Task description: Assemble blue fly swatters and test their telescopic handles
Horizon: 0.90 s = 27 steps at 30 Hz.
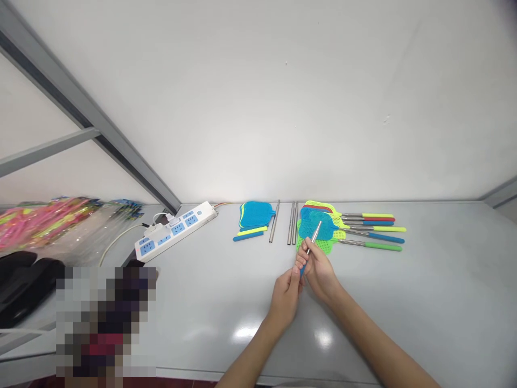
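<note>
My left hand (285, 295) is closed round the lower end of a blue handle sleeve (302, 270), much of which my fingers cover. Just above it, my right hand (317, 269) grips a silver metal rod (316, 230) whose lower end meets the blue sleeve; the rod points up and to the right. Behind the rod tip lie several overlapping fly swatters (341, 233) in green, blue, yellow and red, their handles to the right. To the left, two bare metal rods (291, 223) lie side by side, and another metal rod (275, 222) lies beside the loose blue swatter head (257, 214).
A yellow sleeve (252, 231) and a blue sleeve (247, 236) lie below the swatter heads. A white power strip (177, 231) with plugs sits left on the grey table (194, 318). Bagged colourful items (52, 218) and a grey metal frame (81, 108) are further left.
</note>
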{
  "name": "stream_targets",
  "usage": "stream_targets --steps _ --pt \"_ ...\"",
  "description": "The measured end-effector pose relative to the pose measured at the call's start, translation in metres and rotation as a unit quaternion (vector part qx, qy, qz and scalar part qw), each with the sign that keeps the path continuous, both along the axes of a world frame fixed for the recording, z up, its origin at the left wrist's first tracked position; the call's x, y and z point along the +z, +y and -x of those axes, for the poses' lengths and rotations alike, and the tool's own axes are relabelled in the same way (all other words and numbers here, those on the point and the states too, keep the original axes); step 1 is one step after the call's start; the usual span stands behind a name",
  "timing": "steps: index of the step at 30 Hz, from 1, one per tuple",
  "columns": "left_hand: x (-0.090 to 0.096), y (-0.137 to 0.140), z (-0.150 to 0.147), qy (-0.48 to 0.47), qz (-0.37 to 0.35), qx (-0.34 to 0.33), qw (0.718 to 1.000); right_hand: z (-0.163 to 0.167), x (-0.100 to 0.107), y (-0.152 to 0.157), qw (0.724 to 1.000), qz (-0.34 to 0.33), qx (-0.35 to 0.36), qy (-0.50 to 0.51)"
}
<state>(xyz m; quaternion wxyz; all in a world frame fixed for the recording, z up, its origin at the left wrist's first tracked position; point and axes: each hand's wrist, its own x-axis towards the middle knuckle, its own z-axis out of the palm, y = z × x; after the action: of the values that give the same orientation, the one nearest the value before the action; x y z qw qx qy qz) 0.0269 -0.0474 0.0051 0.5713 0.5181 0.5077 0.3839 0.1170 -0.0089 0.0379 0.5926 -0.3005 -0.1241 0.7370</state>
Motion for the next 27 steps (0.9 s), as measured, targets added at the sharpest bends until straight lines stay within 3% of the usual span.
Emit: stream_targets --steps 9,27 --pt "0.008 0.0008 0.0001 -0.011 0.006 -0.009 1.0 -0.0007 0.0035 0.0001 1.0 0.03 -0.004 0.001" --pt "0.0035 0.0078 -0.0041 0.062 -0.033 -0.027 0.997 -0.0064 -0.0057 0.0063 0.998 0.049 -0.03 0.002"
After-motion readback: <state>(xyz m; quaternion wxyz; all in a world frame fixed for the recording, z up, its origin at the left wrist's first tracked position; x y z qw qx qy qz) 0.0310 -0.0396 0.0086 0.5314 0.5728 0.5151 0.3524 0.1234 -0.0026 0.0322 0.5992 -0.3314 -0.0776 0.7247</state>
